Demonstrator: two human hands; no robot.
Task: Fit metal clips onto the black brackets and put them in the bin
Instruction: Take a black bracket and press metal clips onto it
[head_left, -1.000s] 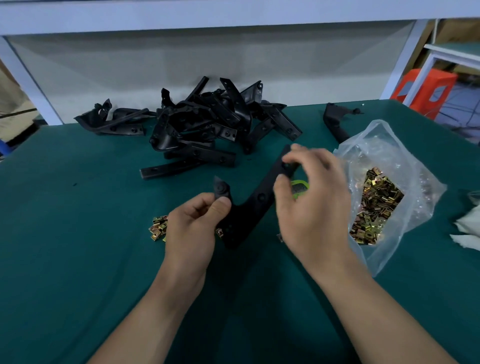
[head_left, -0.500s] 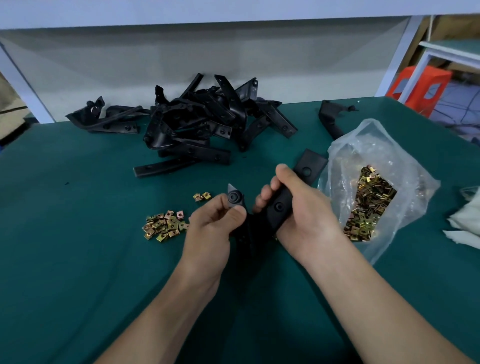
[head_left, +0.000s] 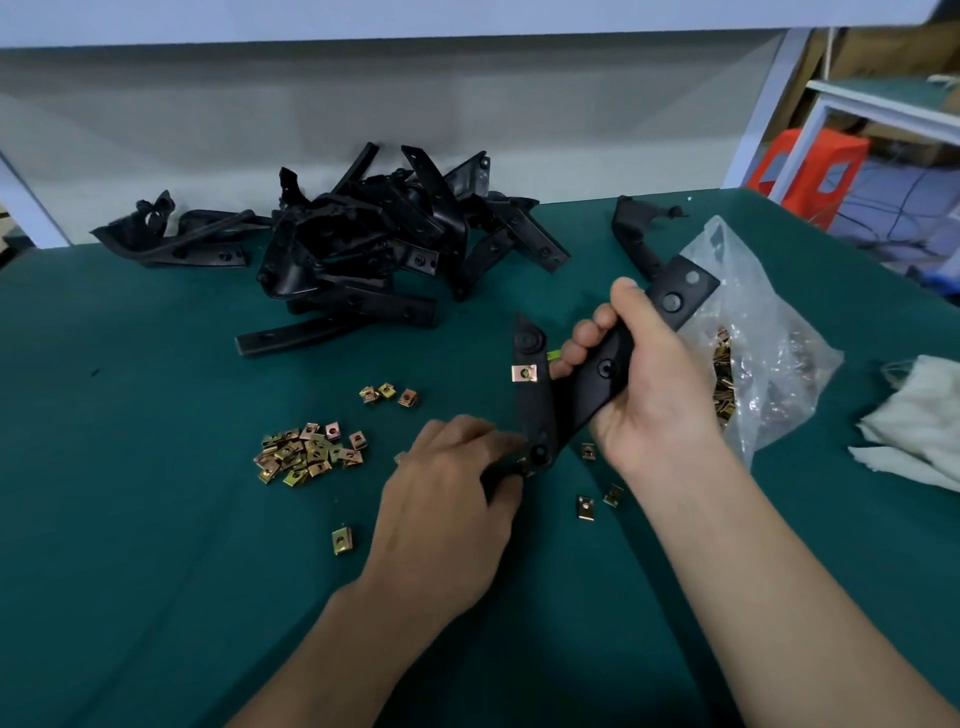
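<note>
My right hand grips the long arm of a V-shaped black bracket and holds it tilted above the green table. A brass metal clip sits on the bracket's shorter arm. My left hand has its fingers curled at the bracket's lower corner and pinches it there. A glint of brass shows at the fingertips, too blurred to make out. A heap of loose clips lies left of my left hand.
A pile of black brackets lies at the back, with a single bracket to its right. A clear plastic bag of clips lies behind my right hand. Stray clips dot the table. A white cloth lies far right.
My left hand let go of the short arm's tip and dropped to the bracket's lower corner, uncovering a fitted clip. My right hand slid down the long arm and lifted the bracket.
</note>
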